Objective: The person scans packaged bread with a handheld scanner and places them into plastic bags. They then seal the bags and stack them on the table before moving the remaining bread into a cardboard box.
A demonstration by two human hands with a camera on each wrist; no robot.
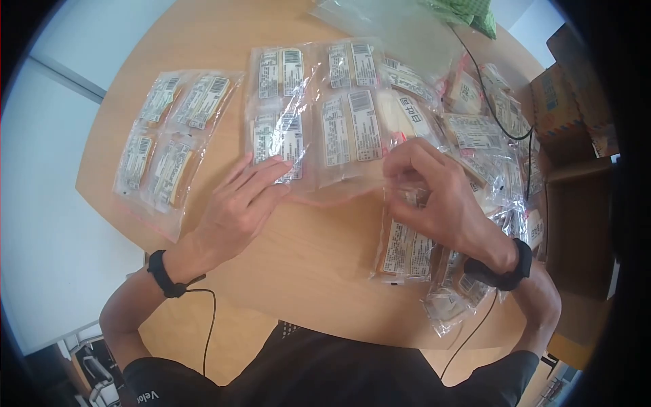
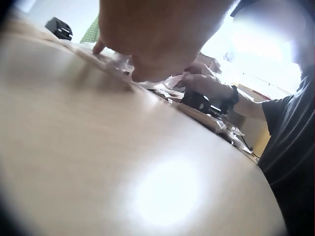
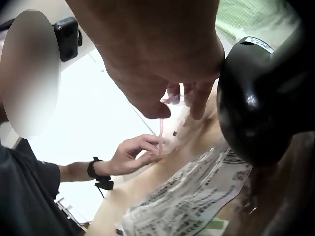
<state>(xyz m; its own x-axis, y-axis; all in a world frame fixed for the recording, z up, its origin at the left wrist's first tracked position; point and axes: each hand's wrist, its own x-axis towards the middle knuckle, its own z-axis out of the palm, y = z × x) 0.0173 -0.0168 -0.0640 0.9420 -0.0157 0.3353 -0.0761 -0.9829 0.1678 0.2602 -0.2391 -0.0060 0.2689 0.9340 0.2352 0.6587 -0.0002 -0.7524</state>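
A clear zip bag (image 1: 312, 146) with a pink zip edge lies mid-table, holding several flat packs with printed barcode labels. My left hand (image 1: 241, 203) rests with extended fingers on its lower left part, over a labelled pack. At the bag's lower right corner, my right hand (image 1: 434, 190) pinches the edge between thumb and fingers. The right wrist view shows the pink zip strip (image 3: 161, 132) running from the right thumb down toward the left hand (image 3: 133, 156). Another labelled pack (image 1: 400, 247) lies below the right hand, partly covered by it.
On the left lies a second filled zip bag (image 1: 159, 146). Loose wrapped packs (image 1: 475, 136) are heaped on the right, beside an open cardboard box (image 1: 580, 224). Green checked cloth (image 1: 468, 13) and more clear plastic (image 1: 400, 34) lie at the back. A black cable (image 1: 485, 91) crosses the heap.
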